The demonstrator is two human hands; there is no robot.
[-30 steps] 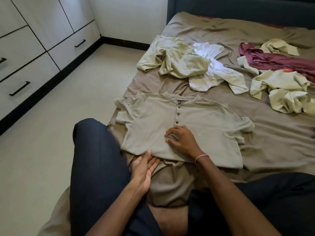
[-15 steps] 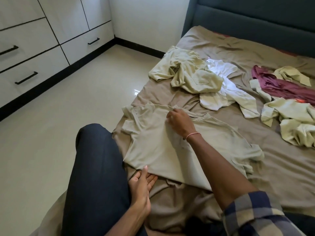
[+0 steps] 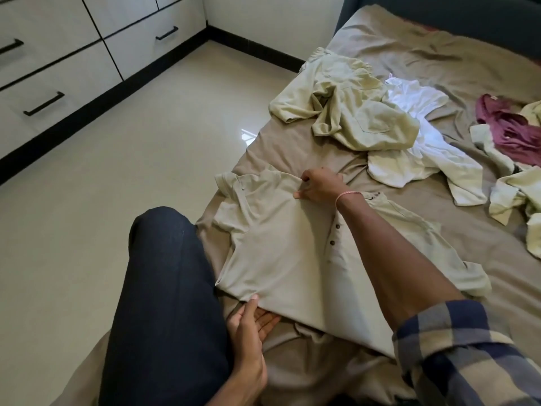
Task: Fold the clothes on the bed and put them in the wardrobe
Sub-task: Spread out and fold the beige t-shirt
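the right hand [image 3: 319, 186] pinches the beige shirt [image 3: 281, 259] near its collar; the left hand [image 3: 248, 326] seemingly pinches its hem, fingers [image 3: 268, 319] beneath.

Glossy cream floor tiles [image 3: 102, 215] show a bright reflection [image 3: 246, 133] beside the left edge of the bed [image 3: 439, 54]. White wardrobe drawers [image 3: 73, 74] with black bar handles run along the left, over black skirting [image 3: 251, 45]; a dark headboard [image 3: 468, 10] stands top right.
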